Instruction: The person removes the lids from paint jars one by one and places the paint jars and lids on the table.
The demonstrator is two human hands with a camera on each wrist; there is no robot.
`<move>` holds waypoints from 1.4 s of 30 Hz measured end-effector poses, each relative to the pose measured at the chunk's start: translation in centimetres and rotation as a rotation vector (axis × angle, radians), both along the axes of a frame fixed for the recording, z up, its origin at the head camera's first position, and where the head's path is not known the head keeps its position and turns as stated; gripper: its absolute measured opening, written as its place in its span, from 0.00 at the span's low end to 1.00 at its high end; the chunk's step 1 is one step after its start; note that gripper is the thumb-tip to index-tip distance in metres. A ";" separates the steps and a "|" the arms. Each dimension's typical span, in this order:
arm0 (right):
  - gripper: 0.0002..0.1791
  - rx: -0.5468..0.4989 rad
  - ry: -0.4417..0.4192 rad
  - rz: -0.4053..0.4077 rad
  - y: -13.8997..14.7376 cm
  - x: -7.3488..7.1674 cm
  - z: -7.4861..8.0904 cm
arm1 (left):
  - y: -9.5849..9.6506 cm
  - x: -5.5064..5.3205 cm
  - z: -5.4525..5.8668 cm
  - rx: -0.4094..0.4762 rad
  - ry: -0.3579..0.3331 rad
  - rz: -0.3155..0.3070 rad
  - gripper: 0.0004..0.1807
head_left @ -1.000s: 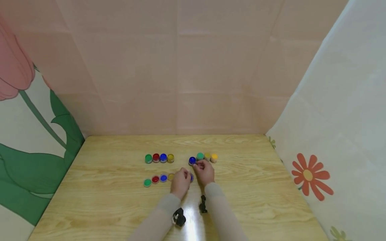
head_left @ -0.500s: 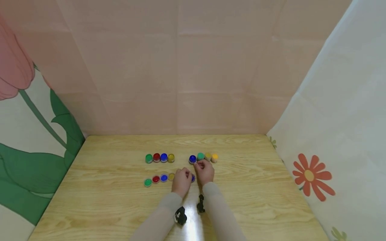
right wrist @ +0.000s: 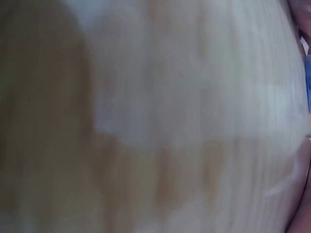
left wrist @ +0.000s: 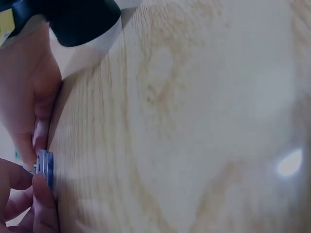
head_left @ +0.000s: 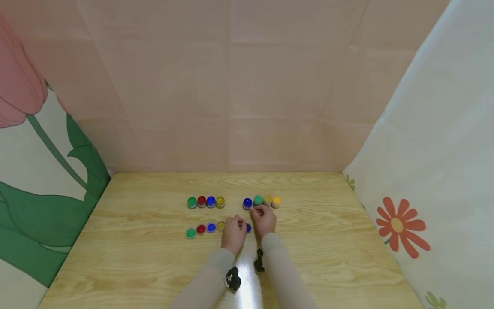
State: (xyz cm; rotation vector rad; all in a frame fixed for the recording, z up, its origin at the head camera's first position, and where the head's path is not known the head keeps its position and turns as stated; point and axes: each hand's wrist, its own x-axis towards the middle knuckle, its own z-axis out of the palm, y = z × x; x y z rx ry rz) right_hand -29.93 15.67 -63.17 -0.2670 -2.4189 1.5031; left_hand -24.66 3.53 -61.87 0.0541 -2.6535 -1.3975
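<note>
Small paint pots with coloured contents stand in a back row, and matching round lids lie nearer me. My right hand (head_left: 265, 221), fingers curled, has its fingertips at the near right edge of the dark blue paint pot (head_left: 247, 203). My left hand (head_left: 233, 234) is bent over the front row, covering part of it, thumb and finger drawn together. Right beside it lies a blue lid (head_left: 248, 228); in the left wrist view the thumb and finger meet at this lid's (left wrist: 45, 167) edge. The right wrist view catches only a sliver of blue (right wrist: 308, 80) between fingers.
Left of the blue pot stand green (head_left: 192, 202), red (head_left: 202, 201), blue (head_left: 211, 201) and yellow (head_left: 220, 202) pots. Right of it are green (head_left: 258, 200), dull yellow (head_left: 267, 200) and orange (head_left: 276, 202) ones. Several lids, including a red one (head_left: 201, 229), lie in front on the wooden table (head_left: 135, 257).
The dark blue pot has shifted slightly away from me, closer in line with its neighbours, with my right fingertips at it. My left hand stays almost still by the lid.
</note>
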 end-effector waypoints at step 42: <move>0.15 -0.188 -0.003 0.002 1.9 1.2 0.1 | 1.4 -6.2 6.1 -0.781 0.250 -0.437 0.12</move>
